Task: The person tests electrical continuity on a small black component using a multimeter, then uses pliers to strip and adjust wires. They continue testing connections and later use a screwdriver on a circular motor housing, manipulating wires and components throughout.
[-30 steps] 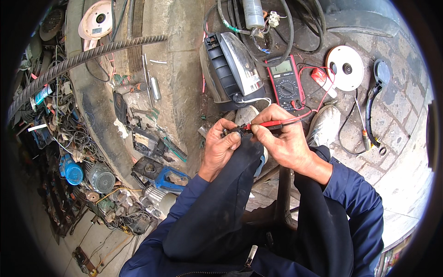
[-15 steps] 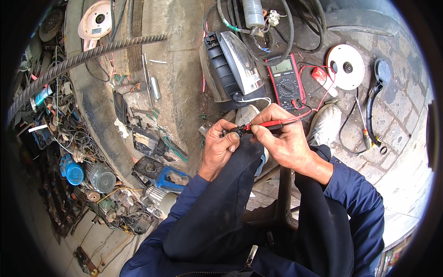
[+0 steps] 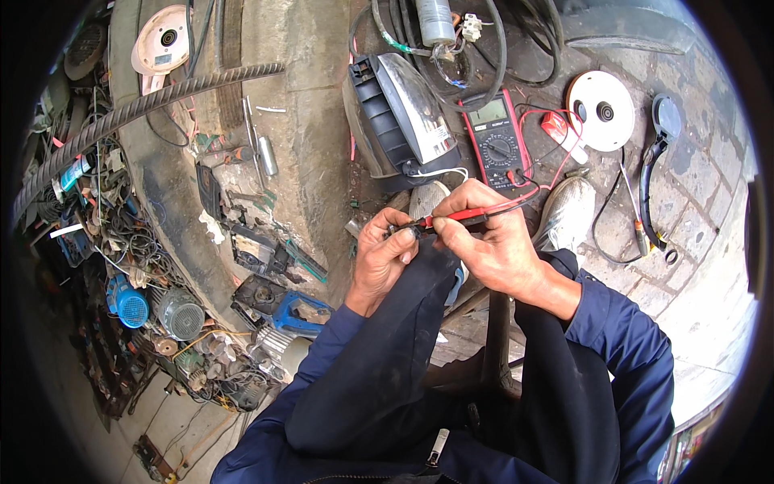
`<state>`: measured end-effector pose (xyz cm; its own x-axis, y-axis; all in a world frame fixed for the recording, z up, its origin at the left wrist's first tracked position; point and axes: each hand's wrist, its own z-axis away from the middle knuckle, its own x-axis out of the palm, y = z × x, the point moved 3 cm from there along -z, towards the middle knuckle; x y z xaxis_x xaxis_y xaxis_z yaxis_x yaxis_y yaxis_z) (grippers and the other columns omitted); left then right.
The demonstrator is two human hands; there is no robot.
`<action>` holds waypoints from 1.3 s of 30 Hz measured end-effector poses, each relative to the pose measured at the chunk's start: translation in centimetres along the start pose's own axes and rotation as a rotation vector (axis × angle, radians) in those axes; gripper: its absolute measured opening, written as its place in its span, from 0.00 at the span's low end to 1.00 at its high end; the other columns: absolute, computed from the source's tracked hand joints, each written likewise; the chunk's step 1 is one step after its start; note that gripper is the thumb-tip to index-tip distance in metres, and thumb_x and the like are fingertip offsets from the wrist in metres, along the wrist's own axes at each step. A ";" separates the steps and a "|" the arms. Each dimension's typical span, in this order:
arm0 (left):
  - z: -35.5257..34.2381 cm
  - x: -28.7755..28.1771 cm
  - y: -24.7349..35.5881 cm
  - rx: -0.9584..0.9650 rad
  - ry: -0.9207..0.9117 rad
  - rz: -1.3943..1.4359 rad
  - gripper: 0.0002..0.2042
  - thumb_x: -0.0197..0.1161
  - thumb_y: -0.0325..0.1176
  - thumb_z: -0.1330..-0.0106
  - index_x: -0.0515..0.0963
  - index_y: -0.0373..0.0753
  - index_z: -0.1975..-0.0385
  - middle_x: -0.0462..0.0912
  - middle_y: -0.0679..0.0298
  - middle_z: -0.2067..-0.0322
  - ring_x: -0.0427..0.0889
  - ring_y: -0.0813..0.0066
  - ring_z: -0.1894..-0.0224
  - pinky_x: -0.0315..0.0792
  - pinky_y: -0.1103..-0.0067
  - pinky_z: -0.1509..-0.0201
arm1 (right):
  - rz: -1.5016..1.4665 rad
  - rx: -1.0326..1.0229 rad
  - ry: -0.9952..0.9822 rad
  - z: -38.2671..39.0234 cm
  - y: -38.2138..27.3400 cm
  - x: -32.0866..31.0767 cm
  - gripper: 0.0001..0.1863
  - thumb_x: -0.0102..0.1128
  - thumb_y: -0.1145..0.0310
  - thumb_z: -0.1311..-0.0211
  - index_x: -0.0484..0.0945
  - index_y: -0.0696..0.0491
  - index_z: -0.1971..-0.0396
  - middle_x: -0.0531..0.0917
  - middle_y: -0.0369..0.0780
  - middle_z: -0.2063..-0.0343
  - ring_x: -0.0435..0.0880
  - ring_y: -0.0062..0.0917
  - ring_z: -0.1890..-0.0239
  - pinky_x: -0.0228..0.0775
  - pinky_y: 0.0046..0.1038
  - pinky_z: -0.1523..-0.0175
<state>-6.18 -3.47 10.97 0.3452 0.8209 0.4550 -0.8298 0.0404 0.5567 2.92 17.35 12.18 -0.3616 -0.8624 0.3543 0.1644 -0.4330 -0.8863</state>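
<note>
My left hand (image 3: 380,260) is closed, pinching a small black part (image 3: 416,229) between thumb and fingers just above my left knee. Much of that part is covered by the fingertips. In my right hand (image 3: 501,252) are the multimeter's test probes: a red probe (image 3: 466,215) and, beside it, a black one, partly hidden. Their front ends point at the black part; whether the tips touch it is too small to tell. Leads run from the probes toward a red-edged multimeter (image 3: 497,145) lying face up on the ground beyond my hands.
Beyond my hands lie a black-and-silver casing (image 3: 403,117), a grey cylinder with wires (image 3: 436,22) and coiled cable. To the right are a white disc (image 3: 601,111), a black curved handle (image 3: 647,185) and a screwdriver (image 3: 641,238). A ribbed steel bar (image 3: 153,101) and heaped motor parts occupy the left.
The view has shifted slightly, so the ground objects sit a little further left. Both hands keep nearly the same pose, with the probes still held at the small black part.
</note>
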 end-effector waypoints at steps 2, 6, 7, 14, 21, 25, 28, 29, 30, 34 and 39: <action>0.0 0.1 0.0 0.001 0.000 -0.004 0.12 0.73 0.30 0.28 0.79 0.36 0.50 0.89 0.59 0.59 0.74 0.81 0.74 0.68 0.81 0.64 | -0.018 0.015 0.004 0.0 0.0 0.1 0.01 0.62 0.78 0.26 0.80 0.60 0.60 0.81 0.38 0.62 0.88 0.20 0.64 0.81 0.24 0.58; 0.1 0.2 -0.2 0.012 0.056 0.035 0.11 0.73 0.26 0.29 0.78 0.36 0.53 0.82 0.63 0.69 0.76 0.78 0.74 0.70 0.80 0.66 | -0.034 0.037 0.013 0.1 -0.2 0.0 0.02 0.62 0.77 0.26 0.79 0.60 0.60 0.81 0.38 0.62 0.88 0.20 0.64 0.82 0.24 0.58; 0.1 0.1 -0.3 0.007 0.058 0.040 0.11 0.73 0.27 0.29 0.79 0.36 0.53 0.83 0.63 0.68 0.76 0.78 0.74 0.70 0.79 0.66 | -0.033 0.036 0.014 0.1 -0.3 0.0 0.02 0.62 0.77 0.26 0.79 0.60 0.59 0.81 0.38 0.62 0.88 0.20 0.64 0.82 0.24 0.58; 0.0 -0.4 -0.3 0.007 0.000 0.068 0.14 0.78 0.33 0.32 0.81 0.39 0.53 0.86 0.63 0.65 0.75 0.80 0.75 0.68 0.79 0.66 | -0.071 0.033 0.021 -0.2 -0.5 0.1 0.04 0.64 0.77 0.29 0.82 0.61 0.60 0.83 0.41 0.62 0.88 0.24 0.63 0.81 0.27 0.59; 0.5 -0.3 -0.1 -0.030 -0.043 0.118 0.16 0.80 0.36 0.34 0.80 0.41 0.53 0.88 0.63 0.59 0.77 0.81 0.73 0.71 0.79 0.65 | -0.012 -0.033 0.033 -0.2 -1.4 0.0 0.04 0.64 0.76 0.35 0.83 0.60 0.63 0.85 0.46 0.66 0.88 0.39 0.61 0.80 0.37 0.56; 0.8 -0.4 -0.1 -0.077 -0.059 0.129 0.18 0.82 0.38 0.36 0.79 0.43 0.55 0.86 0.65 0.58 0.77 0.83 0.73 0.72 0.81 0.64 | -0.045 -0.091 0.019 -0.4 -1.9 0.4 0.03 0.65 0.78 0.35 0.82 0.60 0.64 0.85 0.43 0.66 0.87 0.31 0.63 0.80 0.32 0.57; 1.3 -0.6 0.0 -0.102 -0.035 0.144 0.17 0.82 0.38 0.37 0.79 0.45 0.57 0.85 0.67 0.62 0.77 0.84 0.73 0.71 0.85 0.67 | -0.084 -0.089 0.008 -0.3 -2.1 0.4 0.03 0.66 0.80 0.35 0.83 0.61 0.63 0.83 0.42 0.66 0.87 0.27 0.63 0.83 0.29 0.58; 1.4 -0.7 -0.2 -0.095 -0.021 0.137 0.18 0.83 0.39 0.38 0.79 0.46 0.57 0.84 0.68 0.62 0.77 0.85 0.73 0.71 0.85 0.68 | -0.118 -0.082 0.006 -0.3 -2.2 0.4 0.03 0.66 0.80 0.35 0.83 0.61 0.63 0.83 0.42 0.66 0.87 0.27 0.63 0.83 0.29 0.58; 1.6 -0.8 -0.5 -0.084 0.000 0.135 0.18 0.83 0.39 0.38 0.79 0.46 0.57 0.84 0.69 0.63 0.77 0.86 0.74 0.70 0.86 0.69 | -0.148 -0.058 -0.003 -0.2 -2.3 0.4 0.04 0.66 0.81 0.35 0.83 0.61 0.62 0.83 0.42 0.66 0.87 0.27 0.63 0.83 0.29 0.59; 2.0 -1.5 -0.9 -0.092 0.120 0.137 0.19 0.85 0.39 0.41 0.79 0.48 0.60 0.83 0.71 0.66 0.76 0.90 0.76 0.68 0.87 0.72 | -0.372 0.097 -0.067 0.0 -2.6 0.2 0.02 0.63 0.83 0.32 0.81 0.64 0.63 0.82 0.40 0.65 0.92 0.25 0.64 0.88 0.26 0.58; 2.0 -0.9 -0.5 -0.076 0.051 0.130 0.20 0.86 0.40 0.43 0.76 0.50 0.64 0.83 0.73 0.69 0.75 0.91 0.81 0.65 0.86 0.73 | -0.352 0.086 -0.065 -0.1 -3.2 -0.8 0.01 0.62 0.83 0.31 0.80 0.65 0.63 0.82 0.40 0.63 0.93 0.25 0.63 0.90 0.25 0.57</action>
<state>-5.17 -5.37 11.72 0.2118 0.8498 0.4826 -0.8974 -0.0265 0.4405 2.62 19.42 14.73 -0.3509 -0.6701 0.6541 0.1181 -0.7246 -0.6790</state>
